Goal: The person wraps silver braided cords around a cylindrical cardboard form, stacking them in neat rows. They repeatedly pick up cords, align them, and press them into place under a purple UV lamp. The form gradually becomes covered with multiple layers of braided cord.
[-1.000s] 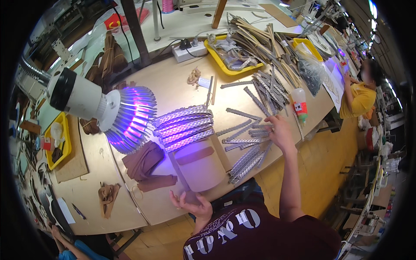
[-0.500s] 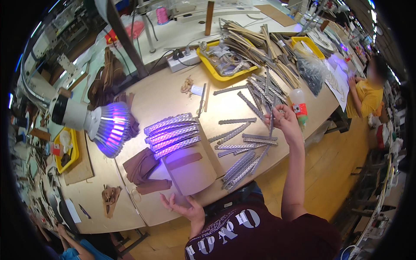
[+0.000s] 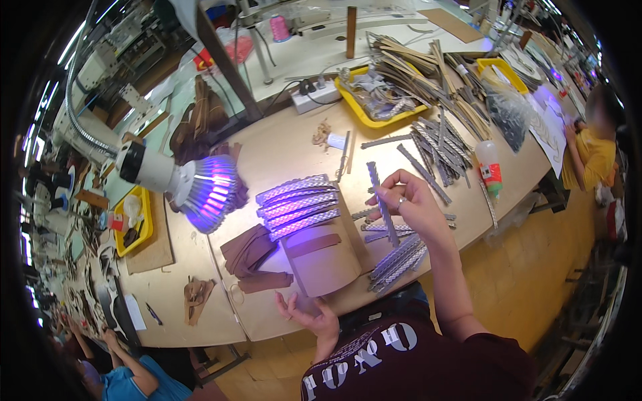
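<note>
Right now the right hand (image 3: 413, 204) pinches a long, narrow woven strap (image 3: 380, 200) between thumb and fingers, lifted just above the wooden workbench (image 3: 287, 144). Nearer and to the left, the left hand (image 3: 309, 313) rests with fingers spread and released at the bench's near edge, just beside a brown cardboard piece (image 3: 322, 260). Left of the strap, a row of similar straps (image 3: 297, 206) lies under the violet glow of a lamp (image 3: 194, 187). More loose straps (image 3: 396, 260) lie beneath the right wrist.

Your right hand (image 3: 413, 204) covering the middle of the patterned strip (image 3: 381, 200) it pinches, your left hand (image 3: 309, 314) at the bench's (image 3: 281, 150) near edge, palm underside unseen, co-worker's face at the right edge blurred, far-corner strip pile (image 3: 428, 63) too tangled to count.
</note>
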Demonstrator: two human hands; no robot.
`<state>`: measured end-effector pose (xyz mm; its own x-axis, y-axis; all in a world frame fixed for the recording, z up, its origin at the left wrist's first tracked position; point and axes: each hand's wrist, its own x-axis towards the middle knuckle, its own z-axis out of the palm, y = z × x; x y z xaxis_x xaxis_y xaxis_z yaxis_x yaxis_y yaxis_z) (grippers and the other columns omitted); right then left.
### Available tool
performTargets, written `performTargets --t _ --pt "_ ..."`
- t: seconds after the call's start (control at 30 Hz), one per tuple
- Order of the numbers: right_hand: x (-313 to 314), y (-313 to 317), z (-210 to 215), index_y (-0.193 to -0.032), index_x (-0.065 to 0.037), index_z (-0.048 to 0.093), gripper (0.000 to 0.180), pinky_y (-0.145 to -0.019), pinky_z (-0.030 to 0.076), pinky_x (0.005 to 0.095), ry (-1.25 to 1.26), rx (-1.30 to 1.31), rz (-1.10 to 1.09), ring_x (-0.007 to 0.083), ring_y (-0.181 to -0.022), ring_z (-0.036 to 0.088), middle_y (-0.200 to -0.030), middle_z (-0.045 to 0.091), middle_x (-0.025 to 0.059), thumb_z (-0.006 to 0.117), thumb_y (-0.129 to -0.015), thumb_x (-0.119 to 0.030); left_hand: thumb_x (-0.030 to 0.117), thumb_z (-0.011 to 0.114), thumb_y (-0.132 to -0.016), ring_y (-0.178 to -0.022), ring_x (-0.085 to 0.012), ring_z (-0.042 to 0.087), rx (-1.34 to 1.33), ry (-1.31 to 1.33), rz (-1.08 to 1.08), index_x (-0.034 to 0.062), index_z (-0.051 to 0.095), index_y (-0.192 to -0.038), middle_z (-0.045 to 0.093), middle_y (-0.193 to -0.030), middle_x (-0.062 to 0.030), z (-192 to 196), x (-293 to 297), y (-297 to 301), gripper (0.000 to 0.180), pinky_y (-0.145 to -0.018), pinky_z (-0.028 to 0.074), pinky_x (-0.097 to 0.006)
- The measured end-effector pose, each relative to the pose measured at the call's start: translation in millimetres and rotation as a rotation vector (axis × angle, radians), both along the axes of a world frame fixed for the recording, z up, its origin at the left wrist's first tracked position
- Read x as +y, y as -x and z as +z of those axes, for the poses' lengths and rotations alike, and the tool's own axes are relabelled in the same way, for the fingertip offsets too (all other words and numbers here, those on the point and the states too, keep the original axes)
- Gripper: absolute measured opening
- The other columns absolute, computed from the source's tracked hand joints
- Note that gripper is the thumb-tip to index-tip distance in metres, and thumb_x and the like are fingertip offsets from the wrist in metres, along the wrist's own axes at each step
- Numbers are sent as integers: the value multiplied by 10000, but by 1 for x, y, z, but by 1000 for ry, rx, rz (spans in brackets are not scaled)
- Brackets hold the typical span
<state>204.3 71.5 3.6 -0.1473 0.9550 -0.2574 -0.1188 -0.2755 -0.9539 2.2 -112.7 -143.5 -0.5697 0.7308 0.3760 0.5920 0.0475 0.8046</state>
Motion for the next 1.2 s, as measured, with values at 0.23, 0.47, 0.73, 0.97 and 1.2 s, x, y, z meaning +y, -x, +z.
performTargets --t 0.23,0.47,0.73,0.97,1.2 --pt "-15 25 14 -933 15 555 146 -651 551 290 56 134 295 184 -668 687 -846 698 160 659 -920 -86 39 607 -858 -1368 -429 312 -55 -84 -27 10 406 -1216 290 -1451 -274 24 2 7 412 -1118 245 -527" --pt "-19 56 19 -909 -1 547 134 -620 545 276 77 110 401 177 -663 675 -826 693 168 663 -907 -67 -43 558 -889 -1173 -315 565 -461 -275 -334 -7 353 -1296 553 -1196 -238 89 39 25 457 -998 441 -410" --pt "-29 94 31 -958 -39 604 202 -605 497 375 -849 -696 426 282 -724 653 -845 669 124 739 -828 -115 -46 585 -934 -1073 -203 642 -1102 -122 -459 -10 339 -1348 627 -1128 -183 135 105 44 483 -921 536 -295" --pt "-17 105 36 -1128 -24 595 368 -711 498 296 -545 -825 418 186 -817 658 -886 692 118 771 -835 -161 -45 581 -939 -1058 -156 633 -1276 -256 -383 -26 377 -1343 632 -1154 -163 119 124 56 453 -920 526 -262" --pt "-3 103 28 -1163 -3 603 446 -662 503 374 -498 -602 367 284 -756 672 -851 690 140 756 -851 -283 -34 561 -953 -1015 -135 632 -1345 -330 -355 -27 394 -1329 638 -1150 -162 115 132 64 412 -897 511 -239"
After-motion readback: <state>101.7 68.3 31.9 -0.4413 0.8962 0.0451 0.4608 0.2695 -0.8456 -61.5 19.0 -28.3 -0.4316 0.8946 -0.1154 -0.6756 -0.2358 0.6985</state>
